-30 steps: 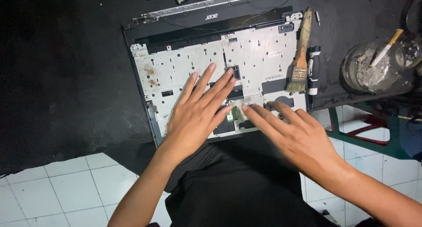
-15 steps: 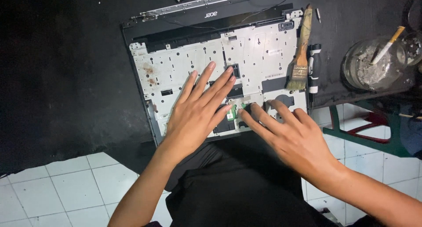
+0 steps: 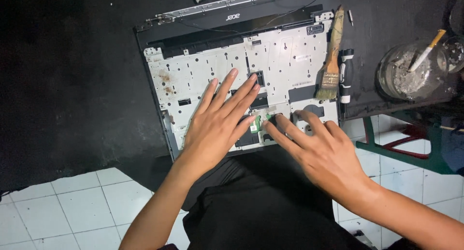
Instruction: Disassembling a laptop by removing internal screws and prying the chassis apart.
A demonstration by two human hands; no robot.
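Left hand [image 3: 217, 126] and right hand [image 3: 321, 155] lie flat on an opened laptop chassis [image 3: 203, 73].

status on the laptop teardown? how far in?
Done: keyboard is off, the laptop base's white metal tray bare. In hand: left hand lies flat on the tray; right hand fingertips at the small green board. Left: that board remains in place; paintbrush lies unused.

Matt silvery metal laptop panel [image 3: 285, 61]; wooden-handled bristle brush [image 3: 332, 56].
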